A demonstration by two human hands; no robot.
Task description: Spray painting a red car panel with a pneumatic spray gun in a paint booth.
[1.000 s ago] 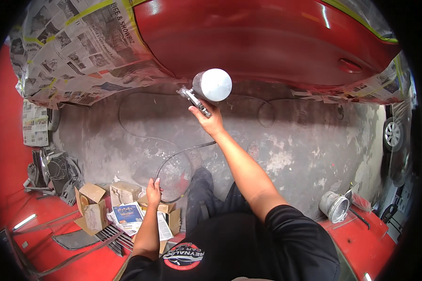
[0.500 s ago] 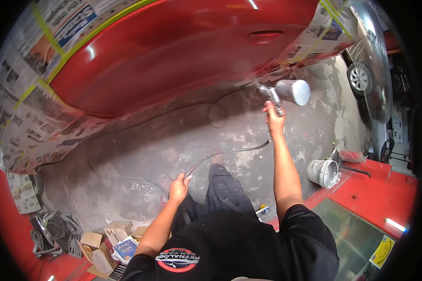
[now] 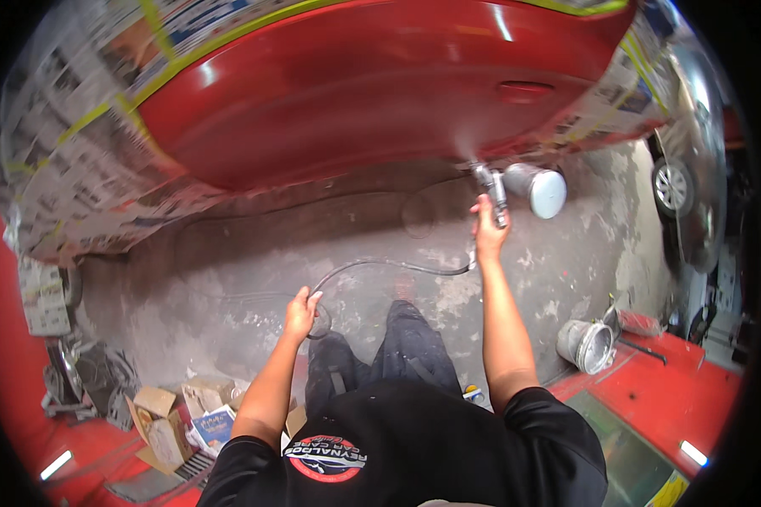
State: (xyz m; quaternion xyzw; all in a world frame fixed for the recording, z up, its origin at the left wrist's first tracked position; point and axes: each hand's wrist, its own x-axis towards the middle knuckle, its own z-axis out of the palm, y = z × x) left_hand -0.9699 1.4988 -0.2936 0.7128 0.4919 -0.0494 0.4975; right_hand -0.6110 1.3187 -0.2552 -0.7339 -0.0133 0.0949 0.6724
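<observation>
My right hand (image 3: 491,233) is closed round the grip of a spray gun (image 3: 489,184) with a silvery paint cup (image 3: 536,191) on its side. Pale mist leaves the nozzle toward the lower part of a glossy red car door (image 3: 372,93). From the gun's grip a dark air hose (image 3: 372,263) curves leftward across to my left hand (image 3: 300,315), whose fingers are wrapped round it. Beyond that hand the hose loops and runs along the floor. Masking newspaper (image 3: 84,160) with yellow-green tape borders the red door.
A paint-smeared bucket (image 3: 585,346) stands at the right beside a red ledge. Cardboard boxes (image 3: 162,427) and dark scrap parts (image 3: 84,376) lie at lower left. Another car, with a silver wheel (image 3: 672,187), is at far right. The floor (image 3: 271,253) is grey, patchy concrete.
The view has shifted, so the door sits farther right. My left hand has moved left and a little up with the hose. The spray gun is still at the door's lower part, mist now plainer.
</observation>
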